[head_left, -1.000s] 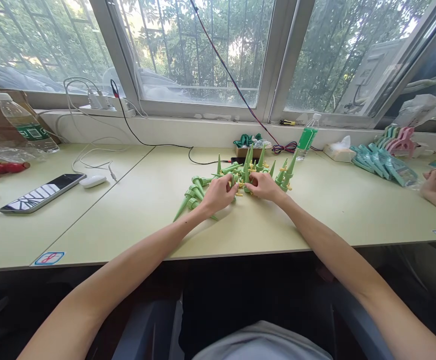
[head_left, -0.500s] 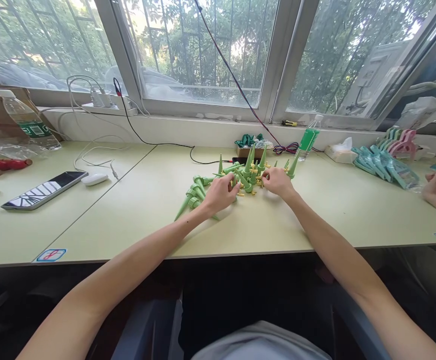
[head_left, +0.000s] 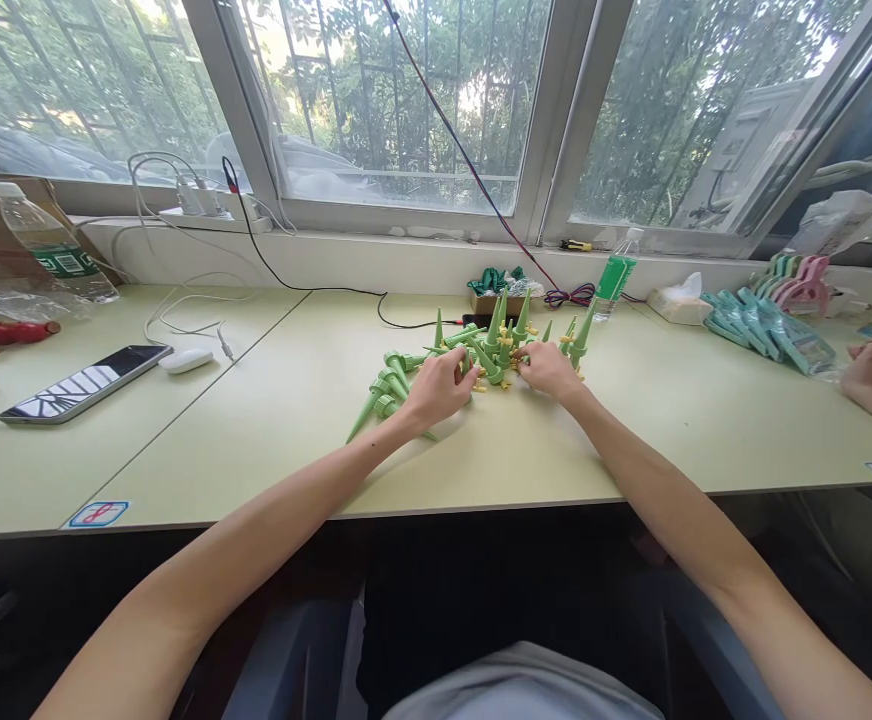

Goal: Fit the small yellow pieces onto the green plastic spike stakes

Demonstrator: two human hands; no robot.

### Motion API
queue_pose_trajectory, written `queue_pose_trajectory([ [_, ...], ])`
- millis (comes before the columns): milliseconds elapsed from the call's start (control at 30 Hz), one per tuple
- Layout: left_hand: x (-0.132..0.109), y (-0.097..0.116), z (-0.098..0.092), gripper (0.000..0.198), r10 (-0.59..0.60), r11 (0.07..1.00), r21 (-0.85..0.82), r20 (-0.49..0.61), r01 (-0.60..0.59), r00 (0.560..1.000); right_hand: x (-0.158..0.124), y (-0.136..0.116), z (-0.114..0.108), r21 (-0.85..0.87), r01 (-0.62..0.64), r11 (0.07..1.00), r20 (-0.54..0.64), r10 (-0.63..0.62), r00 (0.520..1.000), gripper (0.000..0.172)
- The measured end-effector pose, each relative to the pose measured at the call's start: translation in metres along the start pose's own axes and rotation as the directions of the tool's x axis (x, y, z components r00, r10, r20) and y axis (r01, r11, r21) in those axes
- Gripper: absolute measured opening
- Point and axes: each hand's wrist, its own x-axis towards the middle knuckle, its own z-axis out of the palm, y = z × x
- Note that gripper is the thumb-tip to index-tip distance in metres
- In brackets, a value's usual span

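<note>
On a smooth, pale yellow-green tabletop (head_left: 541,465), note a crowded cluster of light green, tapered plastic spikes with ribbed collars (head_left: 496,325), several standing points up, others tipped over in a fan beside the left hand (head_left: 436,388), with small yellow plastic fittings (head_left: 480,388) low among them. See the left hand at the near-left side of the cluster, fingers curled and thumb drawn in close to the index finger, and the right hand (head_left: 552,370) at the near-right side, thumb and fingertips bent in toward the crowd. Cannot tell, for either hand, between a firm pinch and a mere touch, with fingertips partly hidden by knuckles and green plastic. Probably best to work on one spike at a time, gripping by the broad ribbed collar rather than the slender tip (likely too narrow for a secure hold). Better to steady with the left and make the finer movements with the right, approaching low from the front instead of across the standing points, for fear of toppling several at once. Watch the yellow fittings, quite possibly prone to snagging on neighbouring collars; turn gently before pulling. Mind, too, the thin black cable (head_left: 406,327) just behind.
</note>
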Motion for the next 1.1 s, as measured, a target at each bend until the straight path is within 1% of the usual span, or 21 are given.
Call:
queue_pose_trajectory([
  [133,-0.001,0.001,0.0,0.027,0.001,1.0,-0.004,-0.012,-0.001,1.0,0.001,-0.001,0.002,-0.008,0.013,1.0,-0.016,-0.013,1.0,0.034],
  [233,-0.001,0.001,0.0,0.028,0.001,1.0,-0.005,-0.025,-0.001,1.0,0.001,-0.001,0.004,-0.02,0.015,1.0,-0.038,-0.016,0.999,0.032],
  [467,0.0,0.001,0.0,0.02,0.005,1.0,-0.02,-0.05,-0.006,0.999,0.001,-0.003,0.008,-0.028,0.012,1.0,-0.055,-0.013,0.998,0.033],
  [633,0.0,0.001,0.0,0.015,0.008,0.999,-0.038,-0.075,-0.011,0.997,0.003,-0.002,0.009,-0.041,0.014,0.999,-0.044,-0.016,0.999,0.034],
  [800,-0.001,0.003,-0.001,0.014,0.008,0.999,-0.043,-0.09,-0.012,0.996,0.004,-0.001,0.01,-0.065,0.011,0.998,-0.026,-0.013,1.0,0.033],
  [1100,-0.001,0.004,-0.002,0.015,0.015,0.999,-0.04,-0.093,-0.019,0.996,0.004,-0.002,0.015,-0.031,0.042,0.999,-0.077,-0.044,0.996,0.025],
])
